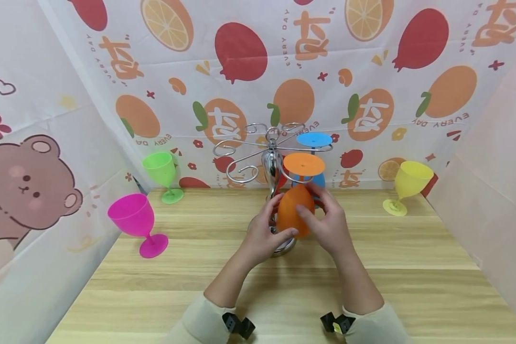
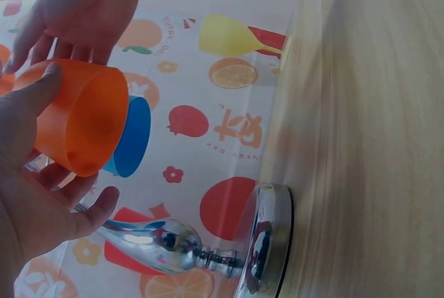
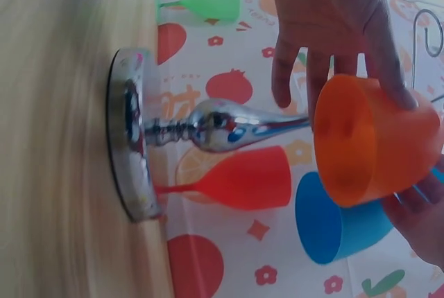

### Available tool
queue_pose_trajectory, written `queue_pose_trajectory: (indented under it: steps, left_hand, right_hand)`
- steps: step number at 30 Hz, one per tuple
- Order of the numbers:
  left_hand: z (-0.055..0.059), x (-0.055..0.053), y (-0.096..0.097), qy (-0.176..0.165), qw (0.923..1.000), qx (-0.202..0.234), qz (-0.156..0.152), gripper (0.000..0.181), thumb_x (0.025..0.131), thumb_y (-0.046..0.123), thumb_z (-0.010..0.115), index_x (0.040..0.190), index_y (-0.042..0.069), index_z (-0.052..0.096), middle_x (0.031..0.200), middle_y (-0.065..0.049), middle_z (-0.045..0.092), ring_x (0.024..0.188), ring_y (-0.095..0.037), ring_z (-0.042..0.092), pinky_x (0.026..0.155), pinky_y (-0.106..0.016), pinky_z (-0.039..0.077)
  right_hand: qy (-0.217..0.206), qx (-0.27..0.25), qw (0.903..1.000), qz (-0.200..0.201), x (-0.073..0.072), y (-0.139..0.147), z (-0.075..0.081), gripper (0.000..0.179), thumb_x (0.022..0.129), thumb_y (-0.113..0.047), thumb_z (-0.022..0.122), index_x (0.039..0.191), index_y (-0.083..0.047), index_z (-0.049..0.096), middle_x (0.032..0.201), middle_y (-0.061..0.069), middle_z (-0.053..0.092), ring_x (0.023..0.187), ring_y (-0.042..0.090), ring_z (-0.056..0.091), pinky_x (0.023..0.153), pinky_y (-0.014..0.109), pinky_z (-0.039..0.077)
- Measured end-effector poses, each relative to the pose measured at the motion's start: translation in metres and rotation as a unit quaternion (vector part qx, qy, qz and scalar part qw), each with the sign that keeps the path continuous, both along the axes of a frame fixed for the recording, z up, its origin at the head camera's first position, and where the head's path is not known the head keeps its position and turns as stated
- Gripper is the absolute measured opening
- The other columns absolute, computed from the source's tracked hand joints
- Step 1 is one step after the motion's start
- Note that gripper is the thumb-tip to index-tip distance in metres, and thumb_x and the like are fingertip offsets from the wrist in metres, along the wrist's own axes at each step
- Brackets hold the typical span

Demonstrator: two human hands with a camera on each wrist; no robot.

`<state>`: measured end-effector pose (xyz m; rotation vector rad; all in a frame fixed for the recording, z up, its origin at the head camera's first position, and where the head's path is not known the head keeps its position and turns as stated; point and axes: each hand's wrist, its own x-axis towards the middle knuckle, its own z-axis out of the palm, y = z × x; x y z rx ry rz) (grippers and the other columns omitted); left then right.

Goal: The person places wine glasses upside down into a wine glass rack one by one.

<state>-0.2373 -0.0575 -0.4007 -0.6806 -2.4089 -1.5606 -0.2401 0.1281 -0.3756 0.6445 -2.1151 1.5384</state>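
Observation:
An orange goblet (image 1: 291, 217) is upside down at a front arm of the chrome rack (image 1: 270, 165), its round foot above the wire and its bowl below. My left hand (image 1: 260, 239) holds the bowl from the left, thumb toward me and fingers spread around the side. From the right, my right hand (image 1: 328, 227) grips the same bowl, its thumb across the front and fingers behind. Just behind it a blue goblet (image 3: 322, 225) hangs upside down on the rack. A red goblet (image 3: 253, 179) stands upright behind the rack's stem, mostly hidden in the head view.
Upright at the left of the wooden table (image 1: 198, 286) stand a magenta goblet (image 1: 134, 217) and, farther back, a green goblet (image 1: 160, 169). A yellow goblet (image 1: 413, 179) stands at the back right. Fruit-printed cloth (image 1: 163, 95) hangs behind. The rack's other curled arms (image 1: 242, 174) spread leftward.

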Motion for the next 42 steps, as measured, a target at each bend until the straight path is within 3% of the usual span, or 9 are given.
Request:
queue_pose_trajectory:
  steps: [7, 13, 21, 24, 27, 31, 35, 39, 42]
  left_hand:
    - [0.0, 0.002, -0.001, -0.008, 0.9999, 0.01, -0.002, 0.081, 0.084, 0.027, 0.078, 0.151, 0.028, 0.032, 0.139, 0.002, 0.053, 0.121, -0.019, 0.055, 0.09, -0.043, 0.054]
    - [0.002, 0.002, -0.003, -0.018, 0.9997, 0.01, -0.014, 0.082, 0.085, 0.025, 0.077, 0.152, 0.027, 0.031, 0.139, 0.0, 0.052, 0.12, -0.018, 0.054, 0.091, -0.042, 0.054]
    - [0.008, 0.015, -0.021, -0.027, 0.9992, -0.028, -0.007, 0.081, 0.087, 0.034, 0.075, 0.153, 0.024, 0.031, 0.144, 0.003, 0.047, 0.125, -0.019, 0.051, 0.091, -0.043, 0.053]
    - [0.011, 0.022, -0.037, -0.013, 0.9979, -0.063, 0.006, 0.075, 0.088, 0.034, 0.074, 0.151, 0.021, 0.035, 0.142, 0.004, 0.051, 0.125, -0.018, 0.052, 0.09, -0.043, 0.054]
    - [0.014, 0.025, -0.055, 0.037, 0.9925, -0.113, 0.025, 0.067, 0.09, 0.029, 0.073, 0.148, 0.018, 0.041, 0.135, 0.001, 0.059, 0.12, -0.019, 0.057, 0.087, -0.038, 0.055]
    - [0.024, 0.025, -0.09, 0.116, 0.9751, -0.177, 0.065, 0.057, 0.092, 0.025, 0.07, 0.143, 0.014, 0.048, 0.127, -0.004, 0.065, 0.116, -0.021, 0.061, 0.087, -0.036, 0.055]
    - [0.036, 0.021, -0.131, 0.162, 0.949, -0.242, 0.121, 0.051, 0.094, 0.03, 0.067, 0.139, 0.011, 0.053, 0.131, -0.008, 0.064, 0.121, -0.025, 0.06, 0.095, -0.043, 0.053]
    - [0.049, 0.02, -0.177, 0.177, 0.9083, -0.333, 0.18, 0.057, 0.093, 0.034, 0.067, 0.14, 0.005, 0.051, 0.139, -0.015, 0.056, 0.131, -0.035, 0.051, 0.107, -0.052, 0.043]
    - [0.059, 0.021, -0.212, 0.129, 0.8739, -0.413, 0.221, 0.073, 0.093, 0.045, 0.064, 0.146, 0.001, 0.042, 0.15, -0.021, 0.042, 0.142, -0.041, 0.033, 0.114, -0.061, 0.027]
  right_hand:
    - [0.006, -0.012, 0.9998, -0.016, -0.002, -0.01, 0.003, 0.046, 0.091, -0.021, 0.071, 0.135, -0.013, 0.059, 0.13, 0.002, 0.06, 0.114, 0.018, 0.059, 0.096, 0.035, 0.053]
    - [-0.006, -0.024, 0.9996, -0.012, -0.003, -0.01, 0.003, 0.045, 0.09, -0.022, 0.072, 0.133, -0.014, 0.06, 0.129, 0.001, 0.06, 0.113, 0.017, 0.059, 0.096, 0.032, 0.053]
    - [-0.03, -0.031, 0.9991, -0.001, -0.003, -0.013, 0.002, 0.047, 0.09, -0.023, 0.072, 0.134, -0.013, 0.059, 0.13, 0.001, 0.059, 0.115, 0.017, 0.058, 0.097, 0.028, 0.051]
    - [-0.039, -0.033, 0.9987, -0.002, -0.002, -0.012, 0.002, 0.047, 0.091, -0.025, 0.072, 0.135, -0.013, 0.058, 0.131, 0.001, 0.059, 0.116, 0.017, 0.058, 0.097, 0.027, 0.051]
    - [-0.042, -0.04, 0.9983, -0.008, -0.001, -0.008, 0.003, 0.047, 0.09, -0.024, 0.072, 0.134, -0.011, 0.059, 0.129, 0.002, 0.059, 0.114, 0.017, 0.058, 0.096, 0.025, 0.051]
    - [-0.045, -0.051, 0.9974, -0.024, 0.001, -0.004, 0.006, 0.046, 0.09, -0.021, 0.072, 0.133, -0.009, 0.059, 0.128, 0.004, 0.06, 0.113, 0.016, 0.057, 0.095, 0.019, 0.049]
    - [-0.058, -0.051, 0.9961, -0.042, 0.006, 0.0, 0.006, 0.047, 0.091, -0.021, 0.072, 0.134, -0.01, 0.058, 0.129, 0.001, 0.06, 0.113, 0.013, 0.056, 0.095, 0.015, 0.048]
    - [-0.066, -0.047, 0.9961, -0.034, 0.008, -0.004, 0.006, 0.047, 0.091, -0.02, 0.071, 0.135, -0.011, 0.057, 0.13, 0.0, 0.059, 0.114, 0.011, 0.056, 0.095, 0.014, 0.047]
    - [-0.064, -0.045, 0.9968, -0.015, 0.007, -0.013, 0.006, 0.047, 0.092, -0.02, 0.07, 0.135, -0.01, 0.057, 0.13, 0.001, 0.058, 0.114, 0.012, 0.055, 0.096, 0.014, 0.047]
